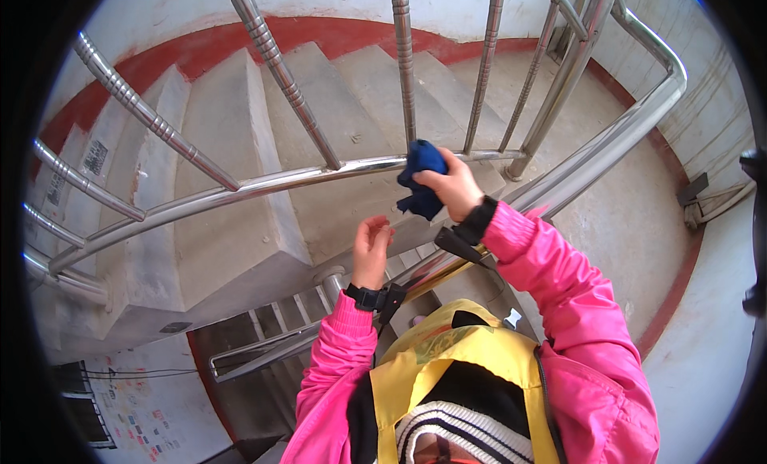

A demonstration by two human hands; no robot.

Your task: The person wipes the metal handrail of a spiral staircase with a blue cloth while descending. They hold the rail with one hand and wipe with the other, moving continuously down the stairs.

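My right hand (456, 185) grips a bunched dark blue cloth (426, 191). The cloth covers part of the lower stainless steel rail (371, 163), at the foot of a ringed metal baluster (404, 68). Whether it wraps right round the metal is hidden. Below and left of the cloth, my left hand (370, 251) is raised with loosely bent fingers and holds nothing. It hovers apart from the rail, in front of the edge of the concrete stairs (222, 146). Black straps circle both wrists, each with a small dark device.
A thick steel handrail (605, 146) bends around at the right, joined to a post (560, 86). Concrete steps curve along a white wall with a red painted band (335, 32). Another flight (281, 326) lies below. A yellow apron (455, 350) covers my front.
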